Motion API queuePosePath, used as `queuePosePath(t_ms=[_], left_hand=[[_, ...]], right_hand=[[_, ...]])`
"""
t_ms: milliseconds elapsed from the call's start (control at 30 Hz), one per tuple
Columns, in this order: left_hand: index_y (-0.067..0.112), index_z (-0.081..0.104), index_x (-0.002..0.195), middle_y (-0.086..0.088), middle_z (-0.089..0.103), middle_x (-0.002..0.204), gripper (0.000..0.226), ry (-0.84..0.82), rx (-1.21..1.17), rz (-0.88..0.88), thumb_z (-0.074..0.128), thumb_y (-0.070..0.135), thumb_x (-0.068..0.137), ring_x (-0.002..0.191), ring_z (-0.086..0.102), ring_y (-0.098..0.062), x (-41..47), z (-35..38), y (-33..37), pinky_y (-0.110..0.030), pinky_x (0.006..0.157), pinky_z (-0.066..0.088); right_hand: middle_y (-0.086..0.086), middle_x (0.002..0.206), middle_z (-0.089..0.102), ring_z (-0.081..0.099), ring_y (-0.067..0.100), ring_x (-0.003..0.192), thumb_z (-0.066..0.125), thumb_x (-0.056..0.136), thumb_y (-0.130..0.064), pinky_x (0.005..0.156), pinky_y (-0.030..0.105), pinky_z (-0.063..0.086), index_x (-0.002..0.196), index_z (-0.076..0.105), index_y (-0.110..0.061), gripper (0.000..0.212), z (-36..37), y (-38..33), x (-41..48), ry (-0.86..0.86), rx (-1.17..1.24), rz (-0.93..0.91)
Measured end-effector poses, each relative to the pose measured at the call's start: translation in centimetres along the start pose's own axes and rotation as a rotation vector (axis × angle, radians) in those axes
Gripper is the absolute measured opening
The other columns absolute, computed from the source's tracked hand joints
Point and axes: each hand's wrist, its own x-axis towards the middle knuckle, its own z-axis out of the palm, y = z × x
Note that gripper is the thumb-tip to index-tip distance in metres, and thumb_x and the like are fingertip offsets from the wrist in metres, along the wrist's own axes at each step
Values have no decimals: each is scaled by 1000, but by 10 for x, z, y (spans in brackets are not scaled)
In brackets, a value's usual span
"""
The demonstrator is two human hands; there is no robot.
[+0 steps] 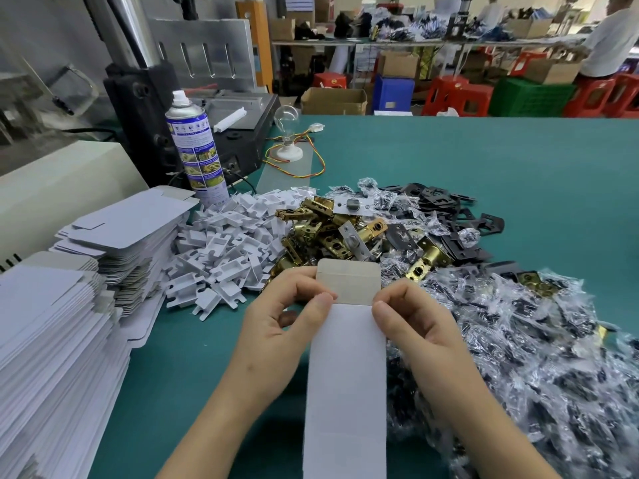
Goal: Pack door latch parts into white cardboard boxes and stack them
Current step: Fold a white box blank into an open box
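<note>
A long white cardboard box [345, 385] lies lengthwise in front of me, its grey end flap standing open at the far end. My left hand [276, 326] pinches the box's left upper corner by the flap. My right hand [415, 323] pinches the right upper corner. Beyond the flap lies a heap of brass door latches [332, 229]. White plastic inserts [224, 250] are piled to its left. Black strike plates [446, 216] lie further right, and small bagged parts in clear plastic [518, 347] fill the near right.
Stacks of flat white box blanks [62, 326] fill the left side of the green table [518, 160]. A spray can [197, 146], a bulb in a wired socket [287, 133] and a machine stand at the back left. People and crates are far behind.
</note>
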Motion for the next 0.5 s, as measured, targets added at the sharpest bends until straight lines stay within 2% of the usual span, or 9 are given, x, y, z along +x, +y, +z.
queuePosePath(t_ms=[100, 200, 367, 500], left_hand=[[47, 60, 129, 9, 73, 119, 44, 30, -28, 2, 71, 42, 87, 112, 69, -14, 0, 0, 0, -34, 89, 55], [46, 49, 144, 9, 74, 119, 67, 47, -42, -23, 74, 42, 82, 114, 70, -14, 1, 2, 0, -32, 93, 57], [40, 65, 136, 8, 75, 117, 53, 63, -41, -54, 78, 30, 86, 111, 70, -12, 2, 3, -2, -28, 90, 59], [43, 71, 125, 4, 76, 117, 42, 56, -100, -21, 76, 36, 84, 111, 70, -14, 3, 8, 1, -22, 82, 58]], right_hand=[[-12, 76, 58, 52, 5, 70, 63, 91, -45, 61, 14, 42, 86, 63, -25, 21, -4, 0, 5, -23, -41, -10], [-12, 77, 58, 53, 5, 71, 62, 92, -42, 62, 14, 42, 87, 62, -23, 20, -8, 2, 11, -35, -80, -25], [-11, 77, 58, 52, 2, 69, 61, 98, -32, 60, 13, 41, 88, 61, -21, 15, -14, 5, 17, -69, -130, -29], [-12, 76, 60, 53, -1, 67, 60, 98, -22, 58, 10, 40, 88, 62, -18, 12, -20, 3, 24, -77, -119, -34]])
